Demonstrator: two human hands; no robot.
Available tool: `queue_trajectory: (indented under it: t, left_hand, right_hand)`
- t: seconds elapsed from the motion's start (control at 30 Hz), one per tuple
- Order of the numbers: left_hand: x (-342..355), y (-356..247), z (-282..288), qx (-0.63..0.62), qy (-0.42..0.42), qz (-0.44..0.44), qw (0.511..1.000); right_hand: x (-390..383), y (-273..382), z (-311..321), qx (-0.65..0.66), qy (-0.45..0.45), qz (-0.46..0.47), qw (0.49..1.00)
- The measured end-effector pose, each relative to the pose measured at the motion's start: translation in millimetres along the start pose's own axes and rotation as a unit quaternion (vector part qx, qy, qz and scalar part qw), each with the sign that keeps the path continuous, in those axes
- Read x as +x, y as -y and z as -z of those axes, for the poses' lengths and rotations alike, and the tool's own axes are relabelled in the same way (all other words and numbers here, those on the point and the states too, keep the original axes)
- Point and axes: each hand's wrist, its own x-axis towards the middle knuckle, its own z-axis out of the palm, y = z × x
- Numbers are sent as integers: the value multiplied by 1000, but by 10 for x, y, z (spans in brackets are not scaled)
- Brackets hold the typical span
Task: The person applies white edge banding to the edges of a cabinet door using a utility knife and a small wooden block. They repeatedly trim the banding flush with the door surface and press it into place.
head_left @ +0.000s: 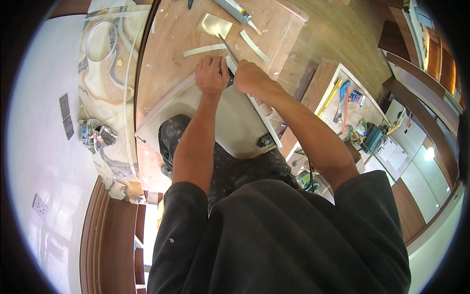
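Observation:
A pale beige cabinet panel [230,117] with a white edge lies tilted over my lap and the work surface. At its far corner my left hand [211,74] is closed over the edge. My right hand [251,77] is beside it, wrapped round a long thin metal tool that looks like a file [227,47], its tapered tip pointing away and left. Between my hands sits a dark fitting [230,78], partly hidden by my fingers. A black round fitting [266,141] is on the panel's near right corner.
The wooden work surface [166,59] holds a gold sheet [214,24], pale strips [254,46] and a sealant tube [235,10]. To the right, an open cabinet box [338,73] holds a blue hammer-like tool [344,88] and a can [357,98]. A marble-patterned slab [110,68] stands left.

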Motion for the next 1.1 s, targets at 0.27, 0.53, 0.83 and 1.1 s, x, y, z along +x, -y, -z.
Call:
queue_trajectory:
  t: [0.27,0.53,0.83,1.1]
  left_hand:
    - [-11,-17,-7,-11,-2,5,1000]
    - [-53,-29,-3,-11,3,-7,1000]
    - [640,109,169,-201,386,14,900]
    - [1432,107,36,-80,659,-10,748]
  right_hand:
    - [28,-22,-60,-40,75,51,995]
    - [-90,-471,219,20,-45,-8,999]
    - [-1019,-1460,400,176,-72,-10,982]
    - [-1498,-2095,6,248,-97,20,964]
